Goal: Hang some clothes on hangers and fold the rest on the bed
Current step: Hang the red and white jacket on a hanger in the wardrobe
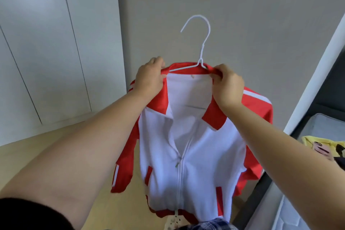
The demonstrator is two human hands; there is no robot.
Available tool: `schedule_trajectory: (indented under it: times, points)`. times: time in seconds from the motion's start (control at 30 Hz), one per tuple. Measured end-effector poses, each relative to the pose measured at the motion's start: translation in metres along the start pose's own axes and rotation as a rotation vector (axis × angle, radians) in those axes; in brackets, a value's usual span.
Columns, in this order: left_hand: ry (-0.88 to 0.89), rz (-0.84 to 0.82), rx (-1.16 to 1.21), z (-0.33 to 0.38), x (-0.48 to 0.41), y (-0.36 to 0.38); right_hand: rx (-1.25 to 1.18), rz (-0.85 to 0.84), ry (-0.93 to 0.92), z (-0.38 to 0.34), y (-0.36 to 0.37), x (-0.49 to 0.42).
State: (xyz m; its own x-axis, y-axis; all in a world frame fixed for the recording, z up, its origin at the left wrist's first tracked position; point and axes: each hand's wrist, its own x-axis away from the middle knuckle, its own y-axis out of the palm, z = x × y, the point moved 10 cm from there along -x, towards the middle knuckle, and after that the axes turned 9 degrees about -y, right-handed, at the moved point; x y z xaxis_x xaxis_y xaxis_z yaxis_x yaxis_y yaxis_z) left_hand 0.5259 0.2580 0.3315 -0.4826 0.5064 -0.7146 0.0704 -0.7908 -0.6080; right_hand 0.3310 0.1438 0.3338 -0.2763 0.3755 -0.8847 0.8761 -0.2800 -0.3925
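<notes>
1 jacket (190, 155) on hanger (200, 43), unhung; both hands' fingers (217, 73) pinch its collar. Yellow garment (315, 144) awaits on bed (317, 123).

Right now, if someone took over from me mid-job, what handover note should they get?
Left hand: grips the jacket at one side of the collar.
Right hand: pinches the collar's other side.
The jacket, partly zipped, sits on the white hanger, held up in the air; the hook is on nothing.
Done: jacket is on the hanger.
Left: hang it on a rail, then deal with the yellow garment lying loose on the bed at the right.
</notes>
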Motion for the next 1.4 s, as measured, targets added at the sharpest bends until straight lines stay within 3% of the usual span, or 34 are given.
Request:
schedule_trajectory:
  times: [0.07, 0.13, 0.17, 0.27, 0.37, 0.43, 0.5, 0.6, 0.7, 0.9, 1.1, 1.4]
  points:
    - [0.073, -0.009, -0.034, 0.011, 0.006, 0.007, -0.031, -0.053, 0.026, 0.008, 0.009, -0.003]
    - [0.114, -0.178, -0.077, 0.014, 0.017, 0.037, -0.035, -0.28, 0.065, 0.021, 0.035, 0.003]
    - [0.109, -0.251, -0.057, 0.011, 0.021, 0.048, -0.035, -0.316, 0.075, 0.027, 0.04, 0.01]
    - [0.03, -0.345, 0.092, -0.002, 0.024, 0.06, -0.043, -0.221, 0.11, 0.041, 0.028, 0.028]
    - [-0.057, -0.516, 0.024, -0.015, 0.028, 0.081, -0.11, -0.182, 0.091, 0.042, 0.023, 0.033]
    - [-0.063, -0.487, -0.044, -0.019, 0.026, 0.079, -0.159, -0.139, 0.069, 0.036, 0.017, 0.031]
    - [-0.084, -0.353, -0.022, -0.019, 0.019, 0.068, -0.177, -0.097, 0.092, 0.044, 0.012, 0.027]
    - [-0.135, -0.169, -0.061, -0.01, 0.023, 0.057, -0.057, -0.292, 0.247, 0.084, 0.023, 0.032]
    - [-0.173, -0.142, -0.114, 0.004, 0.031, 0.065, -0.057, -0.397, 0.32, 0.104, 0.024, 0.04]
    - [-0.162, -0.047, -0.031, 0.052, 0.008, 0.033, -0.081, -0.165, 0.339, 0.096, -0.049, 0.012]
    - [-0.088, 0.101, 0.098, 0.127, -0.009, -0.04, 0.103, 0.159, 0.15, 0.051, -0.166, -0.028]
    - [0.055, 0.259, 0.295, 0.249, -0.011, -0.148, 0.39, 0.424, 0.024, -0.004, -0.345, -0.056]
